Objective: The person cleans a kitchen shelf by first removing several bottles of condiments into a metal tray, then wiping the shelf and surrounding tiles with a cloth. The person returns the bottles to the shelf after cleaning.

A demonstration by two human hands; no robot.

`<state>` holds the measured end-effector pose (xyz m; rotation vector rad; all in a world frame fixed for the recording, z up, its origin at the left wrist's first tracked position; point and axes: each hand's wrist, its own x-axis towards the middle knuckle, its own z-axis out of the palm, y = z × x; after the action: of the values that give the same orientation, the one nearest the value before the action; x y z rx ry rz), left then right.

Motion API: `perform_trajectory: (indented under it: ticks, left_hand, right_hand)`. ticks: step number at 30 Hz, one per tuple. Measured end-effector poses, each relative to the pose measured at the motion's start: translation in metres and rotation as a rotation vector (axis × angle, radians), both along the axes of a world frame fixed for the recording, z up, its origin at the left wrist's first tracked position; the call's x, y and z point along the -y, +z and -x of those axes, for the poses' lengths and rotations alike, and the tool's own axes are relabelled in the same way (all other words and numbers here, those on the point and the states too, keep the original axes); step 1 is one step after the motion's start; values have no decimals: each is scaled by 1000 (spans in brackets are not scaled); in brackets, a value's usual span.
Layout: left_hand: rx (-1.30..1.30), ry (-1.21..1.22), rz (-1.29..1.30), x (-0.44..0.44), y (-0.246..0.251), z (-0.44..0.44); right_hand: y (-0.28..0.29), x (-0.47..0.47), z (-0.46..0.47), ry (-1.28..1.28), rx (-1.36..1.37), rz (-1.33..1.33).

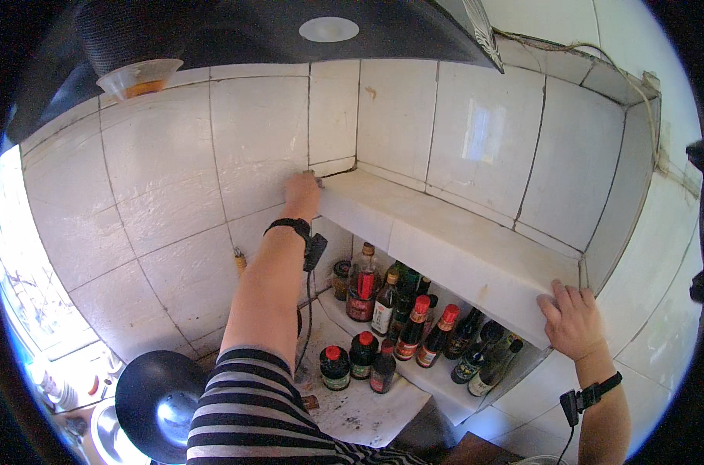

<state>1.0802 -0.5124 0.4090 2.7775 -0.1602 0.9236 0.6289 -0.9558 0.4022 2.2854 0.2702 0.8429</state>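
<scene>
My left hand (303,190) reaches to the far left end of a white tiled shelf (456,232), where the shelf meets the wall. Something small and greyish shows at its fingertips; I cannot tell what it is or whether the hand grips it. On the shelf's right front edge rests my right hand (575,319), fingers apart, holding nothing. Below the shelf stand several sauce bottles, among them a red-capped bottle (413,328) and a clear bottle with a red label (362,290). Two short dark bottles with red caps, one of them this bottle (334,372), stand farther forward.
A range hood (241,35) hangs overhead, with a plastic cup (140,78) of orange liquid under it. A black wok (160,407) lies at lower left beside a steel basin (105,433). A cable (636,81) runs along the upper right recess.
</scene>
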Motion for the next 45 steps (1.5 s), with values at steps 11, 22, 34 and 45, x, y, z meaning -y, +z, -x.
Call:
perform_trajectory:
  ticks: [11,22,34,45]
  left_hand:
    - [238,-700,241,90,30,26]
    - [-35,-855,-260,179,16,-2]
    - [-180,476,-289,58,37,-4]
    - [61,-627,-119,154,61,37]
  right_hand:
    - [2,-2,1,-2,-6,0]
    - [3,-2,2,1,-8,6]
    - [0,1,1,-19,-19,3]
    - [6,-4,4,-34,-39,1]
